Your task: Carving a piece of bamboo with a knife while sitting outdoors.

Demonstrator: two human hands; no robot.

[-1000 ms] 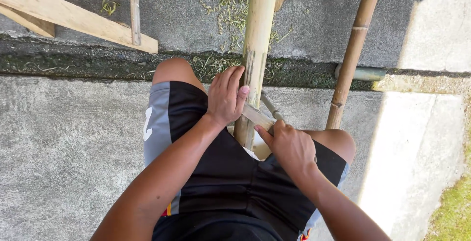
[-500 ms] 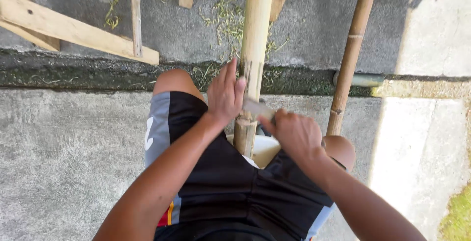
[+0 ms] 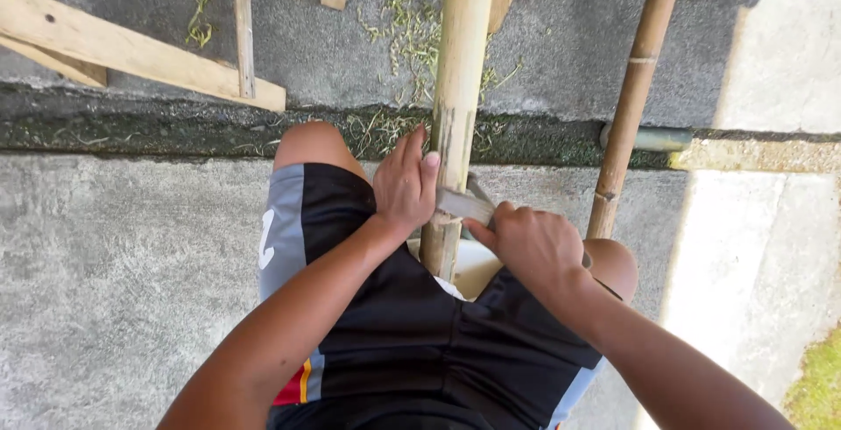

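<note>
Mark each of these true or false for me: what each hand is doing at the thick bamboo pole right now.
1. The left hand rests flat against the thick bamboo pole. True.
2. The right hand is empty. False: its grip is closed on a blade laid across the pole.
3. A thinner bamboo pole stands to the right. True.
4. The ground is grass throughout. False: it is mostly concrete.

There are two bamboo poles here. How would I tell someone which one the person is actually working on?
Start at the person's black shorts. The thick bamboo pole rises from between the knees, with the left hand against its side and the right hand pressing a blade to it. It is pale and much thicker than the slim brown pole to its right.
</note>
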